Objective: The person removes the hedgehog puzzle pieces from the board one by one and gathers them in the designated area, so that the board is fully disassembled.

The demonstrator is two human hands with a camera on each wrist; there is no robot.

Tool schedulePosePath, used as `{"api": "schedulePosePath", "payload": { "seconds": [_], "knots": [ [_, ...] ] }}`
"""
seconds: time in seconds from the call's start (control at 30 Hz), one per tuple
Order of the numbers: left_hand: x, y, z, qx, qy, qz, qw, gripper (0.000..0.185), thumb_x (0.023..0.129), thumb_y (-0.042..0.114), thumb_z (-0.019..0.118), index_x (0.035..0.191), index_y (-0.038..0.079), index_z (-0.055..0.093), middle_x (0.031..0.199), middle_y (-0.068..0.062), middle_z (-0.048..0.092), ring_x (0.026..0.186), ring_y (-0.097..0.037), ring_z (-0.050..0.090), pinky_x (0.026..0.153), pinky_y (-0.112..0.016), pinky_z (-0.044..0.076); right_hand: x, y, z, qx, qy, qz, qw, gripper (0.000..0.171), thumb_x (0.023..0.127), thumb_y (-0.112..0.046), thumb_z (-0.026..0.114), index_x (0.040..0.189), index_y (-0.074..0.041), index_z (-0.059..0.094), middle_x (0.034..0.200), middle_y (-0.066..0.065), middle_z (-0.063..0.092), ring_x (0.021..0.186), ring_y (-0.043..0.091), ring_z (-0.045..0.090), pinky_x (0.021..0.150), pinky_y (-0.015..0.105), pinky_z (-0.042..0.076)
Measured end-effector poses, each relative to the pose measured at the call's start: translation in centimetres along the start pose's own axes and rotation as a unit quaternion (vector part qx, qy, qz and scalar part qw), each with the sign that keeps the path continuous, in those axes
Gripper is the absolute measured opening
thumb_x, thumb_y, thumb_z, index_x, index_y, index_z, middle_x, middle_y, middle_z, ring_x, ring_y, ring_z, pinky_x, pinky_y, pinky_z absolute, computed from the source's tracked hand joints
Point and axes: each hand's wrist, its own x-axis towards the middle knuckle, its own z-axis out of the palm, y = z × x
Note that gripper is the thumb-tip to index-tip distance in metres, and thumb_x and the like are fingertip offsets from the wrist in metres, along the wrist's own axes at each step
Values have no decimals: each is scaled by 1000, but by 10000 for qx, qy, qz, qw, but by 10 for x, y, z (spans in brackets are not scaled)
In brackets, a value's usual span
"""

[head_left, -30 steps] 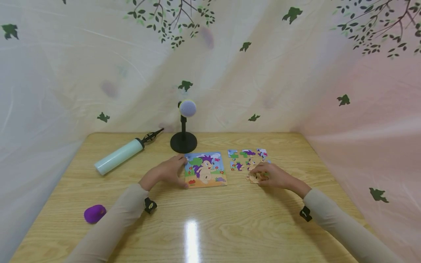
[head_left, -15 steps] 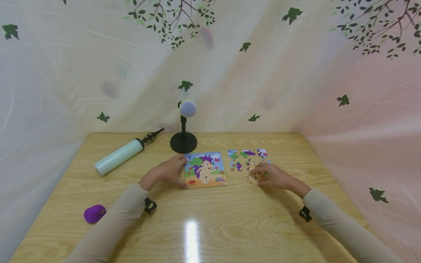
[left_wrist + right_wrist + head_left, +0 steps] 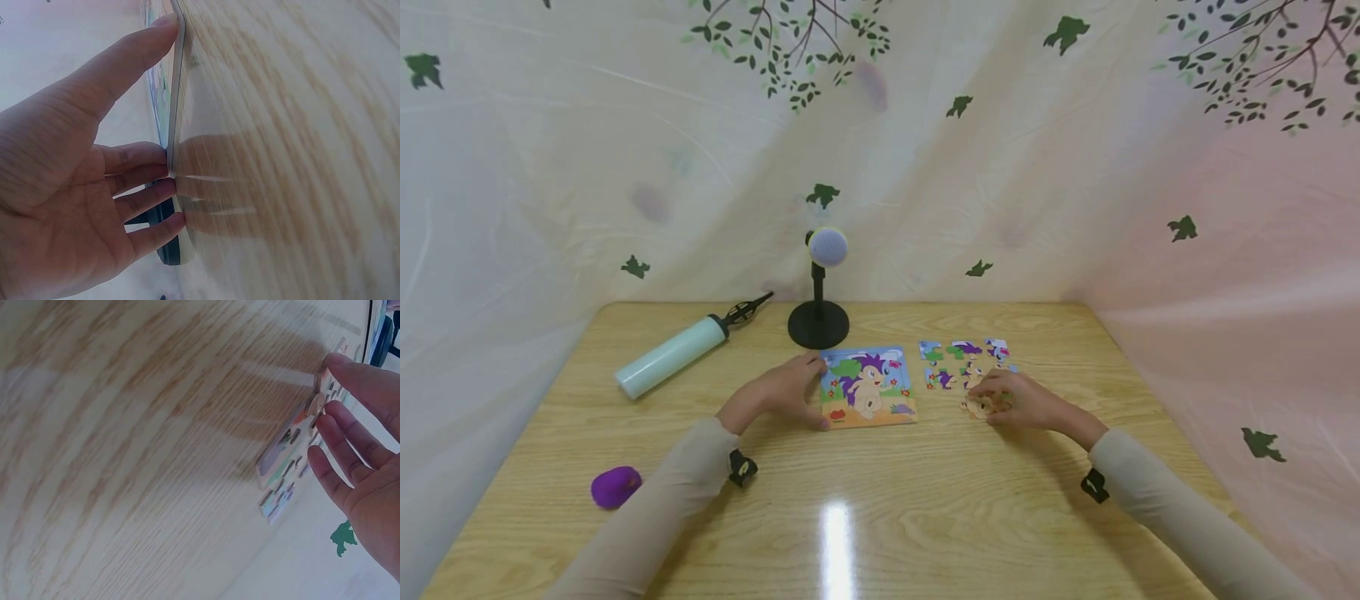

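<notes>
A puzzle board (image 3: 868,387) with a purple-haired hedgehog picture lies flat on the table. My left hand (image 3: 786,389) spans its left edge, thumb at the near corner, fingers at the far corner. In the left wrist view, the left hand (image 3: 75,187) has extended fingers touching the board's edge (image 3: 175,94). Loose puzzle pieces (image 3: 967,348) lie in rough rows to the right. Over the nearest ones, my right hand (image 3: 1022,402) rests its fingertips around a tan puzzle piece (image 3: 979,407). The right wrist view shows the right hand (image 3: 369,450) with fingers lightly bent; some pieces are covered.
Behind the board stands a round lilac-faced device (image 3: 828,247) on a black base (image 3: 818,325). A pale green hand pump (image 3: 673,357) lies back left. A purple rounded object (image 3: 616,487) sits beside the left sleeve. A leaf-patterned curtain (image 3: 910,167) hangs behind the wooden table (image 3: 955,517).
</notes>
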Motion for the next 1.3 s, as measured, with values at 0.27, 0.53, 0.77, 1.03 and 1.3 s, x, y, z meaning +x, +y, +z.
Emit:
{"api": "schedulePosePath", "payload": {
  "seconds": [0.27, 0.53, 0.77, 1.03, 1.3],
  "knots": [
    [1, 0, 1, -43, -23, -54, 10000, 100, 79, 49, 86, 151, -1, 40, 164, -24, 28, 152, -42, 30, 123, -56, 31, 11, -12, 1, 270, 185, -14, 9995, 43, 89, -8, 77, 130, -3, 67, 127, 15, 67, 116, 36, 63, 93, 56, 56],
    [3, -3, -2, 19, -76, -49, 10000, 100, 79, 51, 85, 152, -1, 39, 164, -25, 26, 152, -42, 29, 124, -56, 30, 46, -38, 14, 432, 227, -629, 9968, 41, 89, -8, 78, 128, -3, 68, 124, 15, 66, 113, 35, 62, 90, 54, 56],
    [6, -6, -3, 17, -105, -72, 9999, 101, 79, 52, 84, 153, 0, 38, 165, -23, 26, 153, -41, 28, 124, -55, 30, 88, -73, 29, 446, 142, -865, 9952, 41, 90, -13, 78, 129, -6, 69, 125, 14, 67, 113, 32, 63, 91, 51, 58],
    [12, -12, -9, 70, -141, 79, 9998, 101, 80, 52, 84, 153, -1, 38, 163, -24, 30, 151, -41, 31, 123, -56, 32, 133, -100, 47, 485, -189, -1049, 9931, 42, 92, -16, 76, 132, -6, 68, 131, 10, 67, 125, 28, 59, 107, 45, 52],
    [17, -21, -12, 47, -122, 311, 9994, 100, 80, 49, 85, 151, -3, 39, 162, -25, 31, 151, -41, 32, 123, -54, 32, 161, -107, 59, 122, -453, -1038, 9935, 43, 94, -18, 74, 135, -7, 66, 137, 10, 65, 131, 26, 57, 112, 42, 49]
  ]
}}
